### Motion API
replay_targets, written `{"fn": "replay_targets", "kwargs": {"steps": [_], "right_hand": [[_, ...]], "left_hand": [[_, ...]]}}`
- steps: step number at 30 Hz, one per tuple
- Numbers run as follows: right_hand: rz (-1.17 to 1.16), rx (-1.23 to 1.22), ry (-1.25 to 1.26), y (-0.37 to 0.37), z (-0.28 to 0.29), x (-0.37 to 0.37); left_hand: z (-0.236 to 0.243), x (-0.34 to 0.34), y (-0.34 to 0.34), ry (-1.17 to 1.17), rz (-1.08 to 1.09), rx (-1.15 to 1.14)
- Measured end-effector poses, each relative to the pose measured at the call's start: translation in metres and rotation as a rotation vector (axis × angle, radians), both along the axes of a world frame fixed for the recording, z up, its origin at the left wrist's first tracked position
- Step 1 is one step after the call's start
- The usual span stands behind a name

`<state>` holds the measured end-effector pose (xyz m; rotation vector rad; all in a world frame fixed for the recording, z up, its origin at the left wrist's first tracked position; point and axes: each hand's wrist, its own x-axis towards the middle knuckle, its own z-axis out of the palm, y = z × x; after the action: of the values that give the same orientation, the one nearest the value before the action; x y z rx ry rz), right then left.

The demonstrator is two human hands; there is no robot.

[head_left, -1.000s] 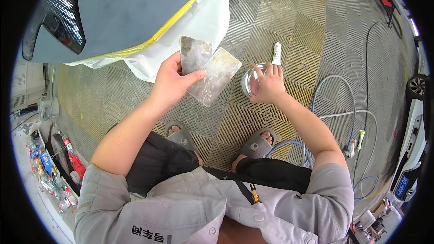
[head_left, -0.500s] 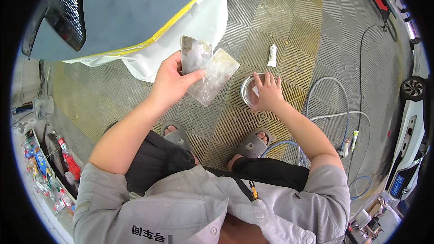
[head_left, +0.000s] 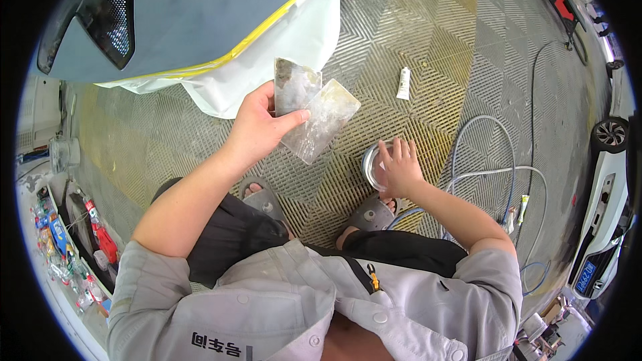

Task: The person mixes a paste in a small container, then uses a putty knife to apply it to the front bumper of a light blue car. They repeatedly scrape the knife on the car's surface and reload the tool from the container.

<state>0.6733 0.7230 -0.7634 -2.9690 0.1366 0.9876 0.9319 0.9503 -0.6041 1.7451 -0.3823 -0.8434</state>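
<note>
My left hand (head_left: 259, 126) pinches two flat, smeared putty spreaders between thumb and fingers. They fan apart and overlap: one spreader (head_left: 296, 85) stands behind, while the other spreader (head_left: 324, 120) leans to the right in front. My right hand (head_left: 402, 168) lies over a round tin (head_left: 370, 166) with a silvery rim, fingers spread across its top and gripping it. The hand covers the tin's right part. Beyond it on the floor is a small white tube (head_left: 404, 83).
A grey car panel (head_left: 200, 13), edged with yellow tape (head_left: 251, 40) and white masking sheet (head_left: 301, 33), stands at the far left. Hoses (head_left: 511, 154) curl on the ribbed floor at right. Bottles and tools fill a bin (head_left: 67, 247) at lower left; a white car (head_left: 605, 200) stands far right.
My right hand and the tin have moved together toward me. My left hand has shifted slightly right and nearer with the spreaders, still holding them fanned.
</note>
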Motion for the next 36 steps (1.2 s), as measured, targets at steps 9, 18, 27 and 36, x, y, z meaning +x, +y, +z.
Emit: {"fn": "replay_targets", "kwargs": {"steps": [9, 18, 27, 36], "right_hand": [[-0.011, 0.068, 0.084, -0.004, 0.007, -0.015], [-0.136, 0.021, -0.105, -0.020, -0.009, 0.010], [-0.038, 0.035, 0.080, 0.003, -0.001, -0.016], [-0.037, 0.024, 0.088, 0.005, 0.010, -0.012]], "left_hand": [[0.001, -0.003, -0.005, 0.017, -0.023, 0.015], [-0.006, 0.001, -0.010, -0.024, -0.032, 0.029], [-0.010, 0.002, -0.014, -0.021, -0.048, 0.015], [-0.003, 0.002, -0.010, 0.021, -0.035, 0.019]]}}
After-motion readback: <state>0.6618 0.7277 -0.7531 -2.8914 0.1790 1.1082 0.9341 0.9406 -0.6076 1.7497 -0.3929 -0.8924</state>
